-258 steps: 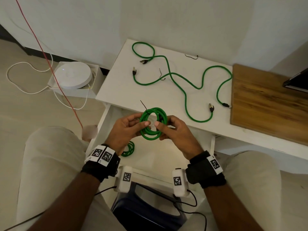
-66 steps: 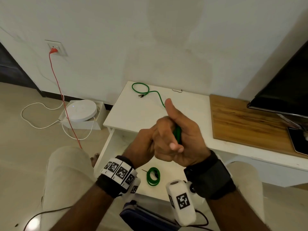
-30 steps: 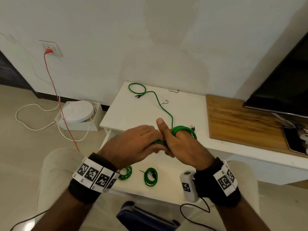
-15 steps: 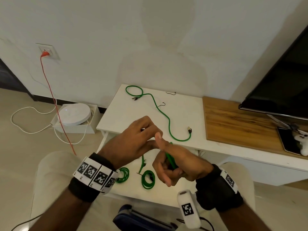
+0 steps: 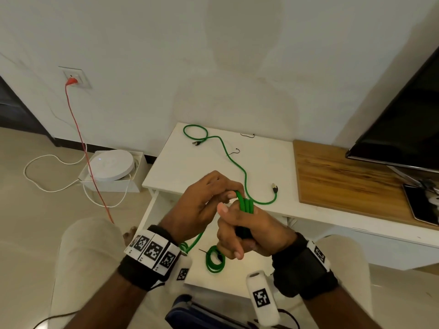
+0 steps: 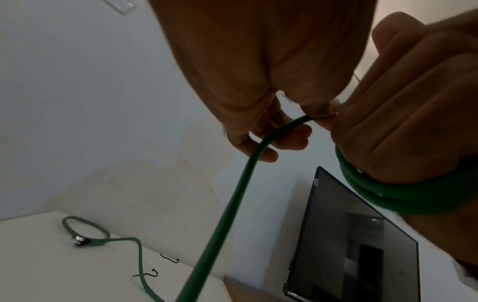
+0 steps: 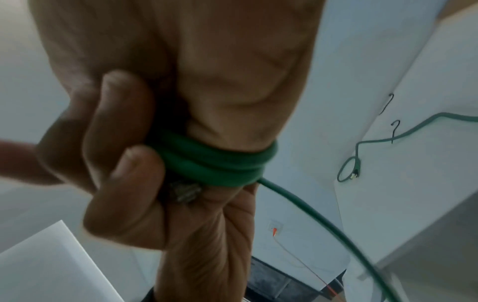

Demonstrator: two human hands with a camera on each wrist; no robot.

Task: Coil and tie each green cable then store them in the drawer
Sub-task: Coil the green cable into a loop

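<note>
A green cable (image 5: 245, 204) is wound in a few turns round the fingers of my right hand (image 5: 234, 230), which grips it over the open drawer (image 5: 148, 210). The right wrist view shows the turns (image 7: 220, 163) and a plug (image 7: 185, 191) tucked in the palm. My left hand (image 5: 228, 195) pinches the cable's free run (image 6: 232, 204) beside the turns; the tail (image 5: 194, 241) hangs down into the drawer. One coiled green cable (image 5: 213, 258) lies in the drawer; a second coil (image 5: 184, 246) is half hidden by my left wrist. Another green cable (image 5: 228, 157) lies loose on the white table (image 5: 268, 162).
Two black wire ties (image 5: 234, 151) (image 5: 247, 135) lie on the white table. A wooden board (image 5: 344, 181) and a TV (image 5: 403, 129) stand to the right. A white round device (image 5: 110, 165) sits on the floor at left, by a red cord (image 5: 78, 129).
Half a second ago my hands were lower and apart with the cable slack. Now the left hand has carried the cable up over the right fingers, laying another turn.
</note>
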